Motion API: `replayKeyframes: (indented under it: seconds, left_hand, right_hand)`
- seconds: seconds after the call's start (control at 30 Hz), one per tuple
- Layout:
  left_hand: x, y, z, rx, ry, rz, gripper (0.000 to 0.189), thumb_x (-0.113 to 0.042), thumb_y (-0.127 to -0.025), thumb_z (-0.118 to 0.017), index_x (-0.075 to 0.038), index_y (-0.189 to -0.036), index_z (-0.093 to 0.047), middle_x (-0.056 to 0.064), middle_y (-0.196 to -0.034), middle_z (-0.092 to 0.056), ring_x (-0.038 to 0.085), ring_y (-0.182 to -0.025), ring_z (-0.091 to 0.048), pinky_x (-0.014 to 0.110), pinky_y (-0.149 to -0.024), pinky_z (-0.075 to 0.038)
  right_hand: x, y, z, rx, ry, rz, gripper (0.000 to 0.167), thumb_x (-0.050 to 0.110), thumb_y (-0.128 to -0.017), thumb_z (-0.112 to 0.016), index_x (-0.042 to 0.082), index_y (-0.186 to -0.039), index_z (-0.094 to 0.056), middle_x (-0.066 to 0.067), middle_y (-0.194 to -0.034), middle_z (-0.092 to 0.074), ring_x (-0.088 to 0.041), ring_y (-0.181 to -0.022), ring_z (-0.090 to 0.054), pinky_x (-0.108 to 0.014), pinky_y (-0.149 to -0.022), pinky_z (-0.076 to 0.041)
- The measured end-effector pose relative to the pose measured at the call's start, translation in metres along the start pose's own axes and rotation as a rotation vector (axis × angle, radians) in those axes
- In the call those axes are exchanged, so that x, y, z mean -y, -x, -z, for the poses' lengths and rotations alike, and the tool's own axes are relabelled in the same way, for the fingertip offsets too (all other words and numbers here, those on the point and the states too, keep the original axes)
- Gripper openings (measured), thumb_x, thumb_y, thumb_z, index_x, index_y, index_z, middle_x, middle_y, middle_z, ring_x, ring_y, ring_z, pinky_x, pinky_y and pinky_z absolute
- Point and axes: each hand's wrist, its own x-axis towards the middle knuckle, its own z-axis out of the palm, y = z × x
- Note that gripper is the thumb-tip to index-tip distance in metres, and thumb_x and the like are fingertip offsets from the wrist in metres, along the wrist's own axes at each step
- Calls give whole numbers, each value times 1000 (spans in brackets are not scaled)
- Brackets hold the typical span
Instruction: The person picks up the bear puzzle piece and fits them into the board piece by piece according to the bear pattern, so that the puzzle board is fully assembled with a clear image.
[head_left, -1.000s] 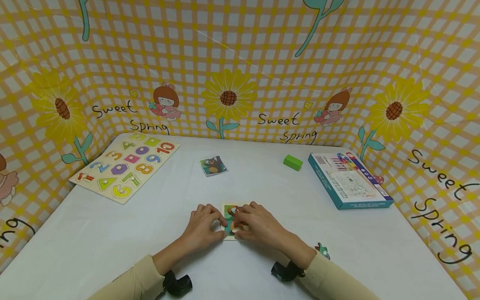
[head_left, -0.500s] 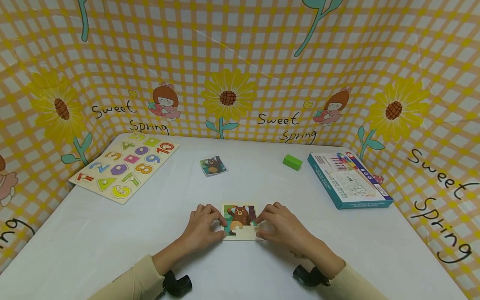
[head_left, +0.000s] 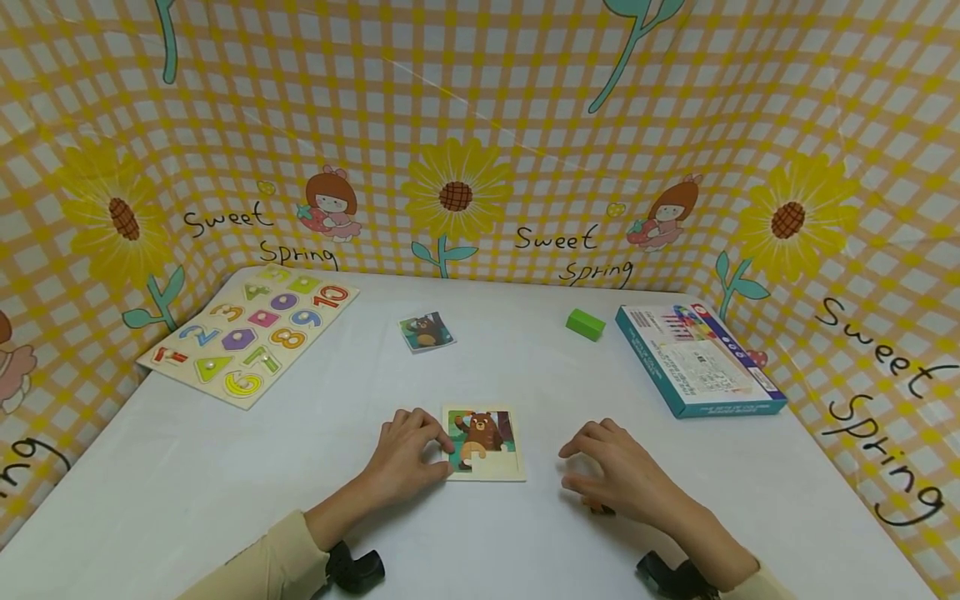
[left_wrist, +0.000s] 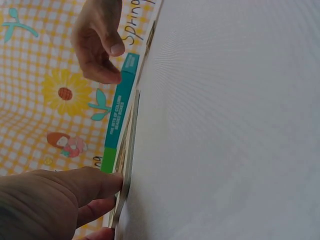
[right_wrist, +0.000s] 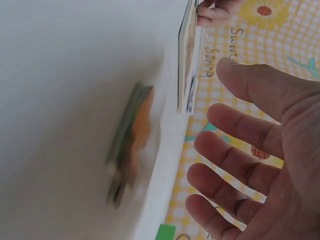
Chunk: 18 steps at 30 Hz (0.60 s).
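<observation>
A small wooden bear puzzle board lies flat before me, bare pale wood showing at its lower right. My left hand holds the board's left edge with thumb and fingers; in the left wrist view, the thumb lies on the rim. To the right of the board, my right hand hovers with fingers spread and nothing in its grasp. Partly hidden below it lies a puzzle piece. The right wrist view shows blurred orange-and-green puzzle pieces on the table, apart from the fingertips.
A bear picture card lies behind the board. A number-and-shape board is at the back left. A green block and a teal-sided box sit at the back right. Patterned cloth walls the table's back and sides.
My right hand has lifted off the puzzle board and moved right, to above the loose piece. The bear's upper body and the bare lower right came into view. My left hand stays put.
</observation>
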Motion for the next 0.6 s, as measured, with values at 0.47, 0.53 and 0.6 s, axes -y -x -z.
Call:
replayKeyframes:
  seconds: [0.47,0.53,0.6]
  left_hand:
    - [0,1,0,5,2,0,12,-21,-72,-76,-20,-82,-68,0,-100,-55,20,-95,-41,40,-81,-30]
    - [0,1,0,6,1,0,12,-21,-73,-76,-21,-82,-68,0,-100,-55,19,-95,-41,40,-81,-30]
    - [0,1,1,6,2,0,12,-21,-73,-76,-20,-82,-68,0,-100,-56,19,-95,-41,40,-81,-30]
  right_hand:
    - [-21,26,4,5,5,-26,28,44,-75,-74,26,-95,-67,13,-98,-59,-6,-90,-44,-29,-76,-42]
    - [-24,28,3,7,8,-18,29,45,-75,-74,26,-96,-68,13,-99,-59,-6,-89,-43,-27,-73,-40]
    - [-25,30,3,11,15,-14,28,42,-74,-75,26,-96,-68,13,-99,-59,-6,-88,-42,-25,-71,-39]
